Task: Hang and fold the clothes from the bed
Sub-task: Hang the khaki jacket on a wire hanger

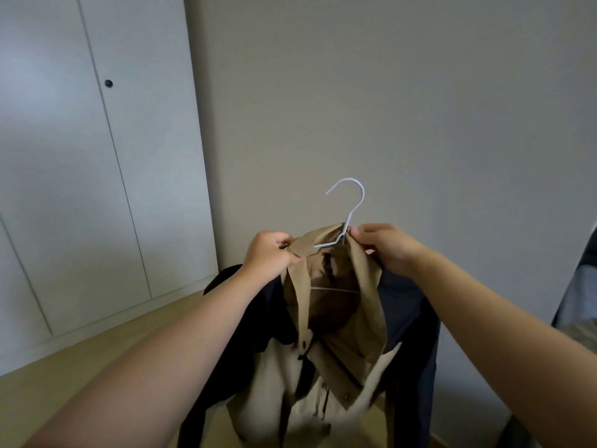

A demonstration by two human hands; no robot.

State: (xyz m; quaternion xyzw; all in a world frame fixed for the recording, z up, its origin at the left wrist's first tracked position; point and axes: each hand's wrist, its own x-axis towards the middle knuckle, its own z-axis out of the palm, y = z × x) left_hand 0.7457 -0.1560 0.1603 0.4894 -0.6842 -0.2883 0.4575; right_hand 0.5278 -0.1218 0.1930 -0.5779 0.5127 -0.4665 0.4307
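A tan, cream and navy jacket (349, 321) hangs in front of me on a white wire hanger (350, 205), whose hook sticks up above the collar. My left hand (269, 253) grips the left side of the tan collar. My right hand (384, 245) pinches the collar's right side at the hanger's neck. The hanger's lower bar shows inside the open neck. The jacket's front is partly open, and its dark sleeves hang down at both sides.
White wardrobe doors (97, 156) with a small dark knob stand at the left. A plain beige wall (387, 92) is straight ahead. Light wooden floor (97, 367) lies below. Some grey fabric (578, 302) shows at the right edge.
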